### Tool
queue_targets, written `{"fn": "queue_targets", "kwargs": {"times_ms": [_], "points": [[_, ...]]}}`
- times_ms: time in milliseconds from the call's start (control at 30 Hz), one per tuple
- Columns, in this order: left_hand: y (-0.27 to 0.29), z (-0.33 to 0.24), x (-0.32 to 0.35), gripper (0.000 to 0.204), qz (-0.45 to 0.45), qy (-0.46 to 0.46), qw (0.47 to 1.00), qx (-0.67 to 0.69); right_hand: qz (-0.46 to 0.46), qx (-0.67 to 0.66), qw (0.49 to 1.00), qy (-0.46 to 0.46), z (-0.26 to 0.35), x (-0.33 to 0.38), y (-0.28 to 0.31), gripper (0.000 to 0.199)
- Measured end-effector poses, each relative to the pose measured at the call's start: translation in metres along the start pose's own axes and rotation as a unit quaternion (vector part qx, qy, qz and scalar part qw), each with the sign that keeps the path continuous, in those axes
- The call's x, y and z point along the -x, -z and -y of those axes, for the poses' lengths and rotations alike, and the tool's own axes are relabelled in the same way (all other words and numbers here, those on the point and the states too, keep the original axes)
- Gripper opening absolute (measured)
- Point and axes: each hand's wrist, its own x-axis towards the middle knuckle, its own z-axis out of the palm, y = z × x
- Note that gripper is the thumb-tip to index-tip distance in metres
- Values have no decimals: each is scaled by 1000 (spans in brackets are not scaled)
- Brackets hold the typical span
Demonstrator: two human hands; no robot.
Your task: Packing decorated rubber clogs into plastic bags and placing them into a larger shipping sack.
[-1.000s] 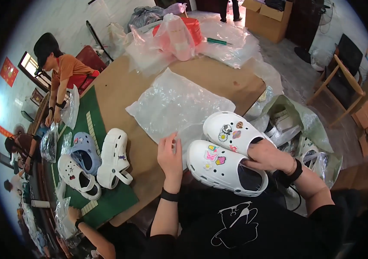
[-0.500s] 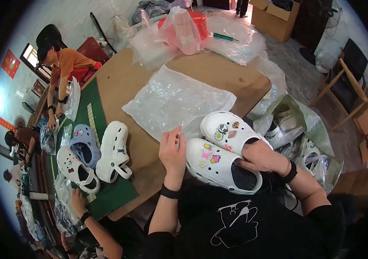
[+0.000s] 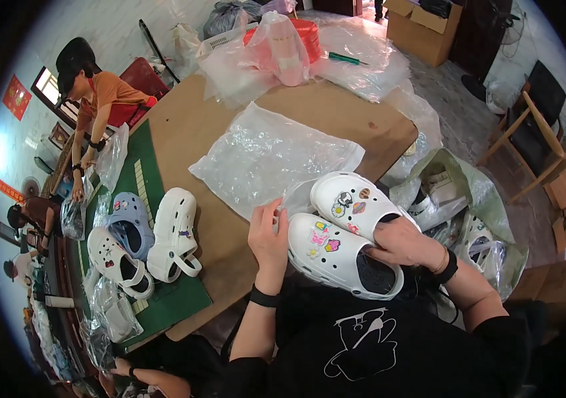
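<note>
White foam clogs [image 3: 349, 245] — a pair studded with small coloured charms — sit side by side at the near edge of the brown table [image 3: 190, 132], right against the person's dark shirt. The right hand [image 3: 405, 244] is closed over the heel ends of both, fingers curled around the nearer clog's opening and holding the pair together. The left hand [image 3: 267, 235] is just beside the clogs, on their far-left side, its fingertips pinched on the near corner of a clear plastic bag [image 3: 273, 156]. That bag lies flat and crinkled on the table straight beyond the clogs, its near edge touching their toes.

Left of the clogs, well apart from them, a green mat [image 3: 163, 302] covers the table's left edge and carries three more clogs — a plain white one [image 3: 173, 233] upside down with its sole up, a pale blue one [image 3: 127, 222] next to it, and another white one [image 3: 117, 262] with dark charms. Right of the pair, down off the table, an open sack [image 3: 458, 199] holds more bagged white footwear.

Farther beyond the clogs, past the flat bag, a heap of loose plastic wrap [image 3: 362, 56] and an orange-red tub [image 3: 299, 36] crowd the far end of the table. Far left of it, a person in an orange shirt [image 3: 107, 96] bends over a bag, and a cardboard box [image 3: 422, 23] stands on the floor at the back.
</note>
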Motion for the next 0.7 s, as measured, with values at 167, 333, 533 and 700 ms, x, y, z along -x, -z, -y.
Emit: {"fn": "queue_targets", "kwargs": {"times_ms": [167, 333, 533, 700], "points": [[2, -1, 0, 20, -15, -20, 1000, -6, -10, -2, 1000, 6, 0, -2, -1, 35], [-4, 4, 7, 22, -28, -78, 992, -99, -74, -8, 996, 39, -6, -1, -10, 35], [-8, -4, 11, 26, -34, -86, 993, -72, -11, 10, 999, -51, -10, 5, -14, 35], [-6, -2, 13, 27, -56, -106, 989, -84, -30, -33, 998, -35, 1, -2, -12, 35]]}}
